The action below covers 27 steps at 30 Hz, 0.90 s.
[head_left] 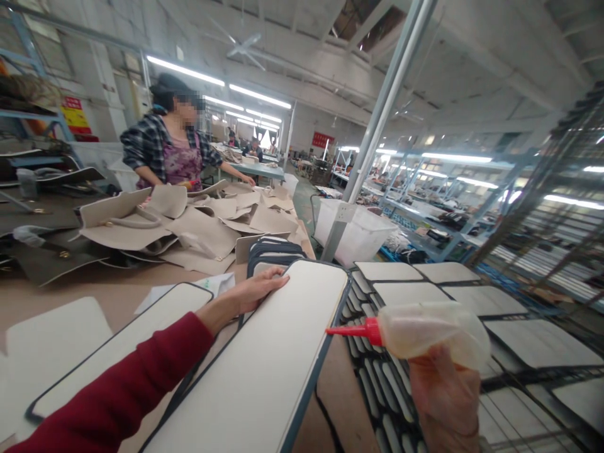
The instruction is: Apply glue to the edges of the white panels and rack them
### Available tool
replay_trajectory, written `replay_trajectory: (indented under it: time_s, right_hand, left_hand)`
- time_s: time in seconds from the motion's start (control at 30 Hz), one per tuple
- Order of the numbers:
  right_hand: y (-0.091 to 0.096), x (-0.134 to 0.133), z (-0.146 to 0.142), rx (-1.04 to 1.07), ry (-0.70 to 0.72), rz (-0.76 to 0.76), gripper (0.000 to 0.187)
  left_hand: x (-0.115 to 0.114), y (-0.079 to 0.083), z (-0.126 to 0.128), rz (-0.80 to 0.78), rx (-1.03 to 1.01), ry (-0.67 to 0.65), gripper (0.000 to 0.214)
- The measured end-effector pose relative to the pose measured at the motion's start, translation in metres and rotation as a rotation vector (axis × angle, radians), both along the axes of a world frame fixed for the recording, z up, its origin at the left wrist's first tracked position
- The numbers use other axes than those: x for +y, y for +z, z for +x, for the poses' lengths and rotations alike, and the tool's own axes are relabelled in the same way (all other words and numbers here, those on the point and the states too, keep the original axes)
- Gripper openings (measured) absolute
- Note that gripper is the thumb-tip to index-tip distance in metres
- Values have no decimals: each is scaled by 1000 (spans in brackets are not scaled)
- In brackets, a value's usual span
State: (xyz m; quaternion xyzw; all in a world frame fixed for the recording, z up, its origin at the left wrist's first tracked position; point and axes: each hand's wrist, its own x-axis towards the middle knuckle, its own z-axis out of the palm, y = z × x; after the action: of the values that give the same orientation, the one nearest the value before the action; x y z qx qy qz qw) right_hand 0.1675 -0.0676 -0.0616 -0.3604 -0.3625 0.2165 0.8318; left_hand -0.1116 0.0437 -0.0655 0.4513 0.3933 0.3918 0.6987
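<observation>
My left hand (252, 290), at the end of a dark red sleeve, grips the far left edge of a long cream panel (264, 352) with dark blue edging and rounded corners. The panel slants toward me across the lower middle of the view. In my right hand (443, 390) is a translucent squeeze bottle (434, 330) with a red nozzle, lying sideways. Its tip meets the panel's right edge or hovers just over it; I cannot tell which. Some yellowish liquid shows inside the bottle. A second cream panel (127, 346) lies under my left forearm.
Beige bag pieces (202, 233) are heaped on the table ahead, where a co-worker in a plaid shirt (165, 148) stands. Dark-edged pieces (274, 250) are stacked beyond my left hand. A rack of panels (542, 340) is at right, behind it a white bin (330, 223) and a metal post (377, 119).
</observation>
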Motion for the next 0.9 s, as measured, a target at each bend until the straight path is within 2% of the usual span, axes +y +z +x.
replay_trajectory:
  time_s: [0.23,0.73,0.9]
  right_hand:
    - [-2,-4,2,16,34,-13,32]
    - [-1,-17,-1,44,78,-74,43]
    - [0,-22,0,56,39,-134,48]
  left_hand:
    - [5,4,9,-6,12,8,52]
    - [32,-4,17,24,63,-16,42]
    - [38,1,22,31,45,14,41]
